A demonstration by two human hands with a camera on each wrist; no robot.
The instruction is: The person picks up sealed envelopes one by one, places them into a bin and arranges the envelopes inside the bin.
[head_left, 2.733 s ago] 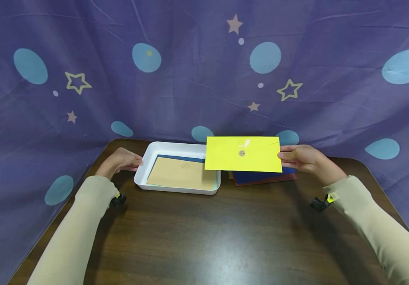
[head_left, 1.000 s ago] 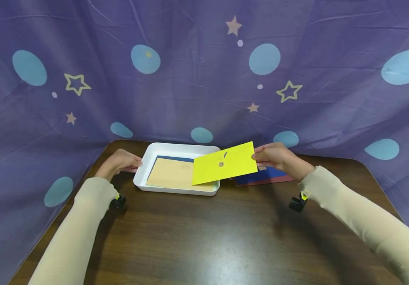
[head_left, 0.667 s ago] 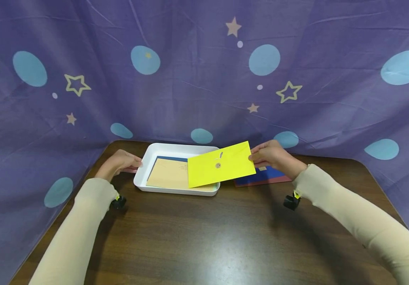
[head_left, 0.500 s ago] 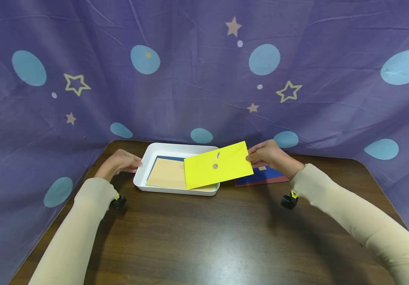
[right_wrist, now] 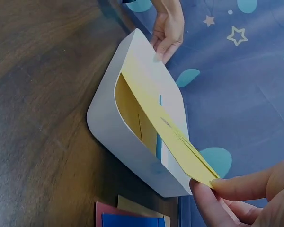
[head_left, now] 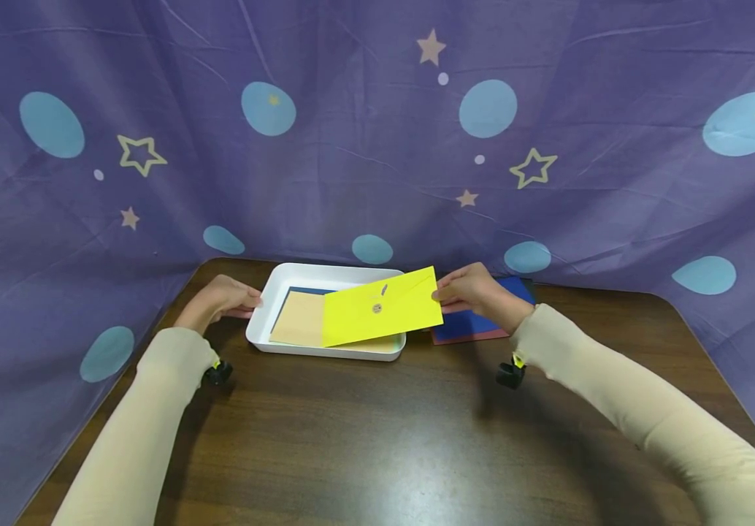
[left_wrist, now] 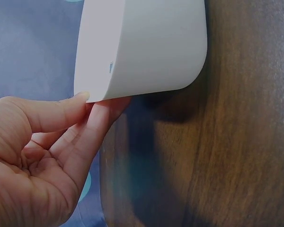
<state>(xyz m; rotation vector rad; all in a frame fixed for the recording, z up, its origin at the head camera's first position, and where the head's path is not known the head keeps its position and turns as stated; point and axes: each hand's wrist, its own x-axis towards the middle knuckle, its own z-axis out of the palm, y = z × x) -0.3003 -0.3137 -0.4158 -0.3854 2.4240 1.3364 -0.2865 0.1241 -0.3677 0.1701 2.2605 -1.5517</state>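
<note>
My right hand (head_left: 472, 292) pinches the right end of a yellow envelope (head_left: 384, 307) with a round seal. In the right wrist view the envelope (right_wrist: 165, 127) slants down into the white tray (right_wrist: 109, 113), its held end just above the rim. My left hand (head_left: 223, 298) holds the tray's left end; in the left wrist view the thumb lies on the rim of the tray (left_wrist: 161, 52) and the fingers are beneath it. Inside the tray lies a tan envelope (head_left: 299, 319), partly covered by the yellow one, with a blue edge (head_left: 308, 290) showing behind it.
Right of the tray, a blue envelope (head_left: 463, 326) lies over a reddish-brown one (head_left: 472, 338), partly hidden by my right hand. A tan envelope (right_wrist: 132, 206) also shows there. The wooden table (head_left: 351, 424) meets a purple patterned curtain (head_left: 364, 183) at the back.
My right hand has carried the yellow envelope leftward from above the right-hand stack to over the tray, tilting its left end down. The left hand and tray have stayed in place.
</note>
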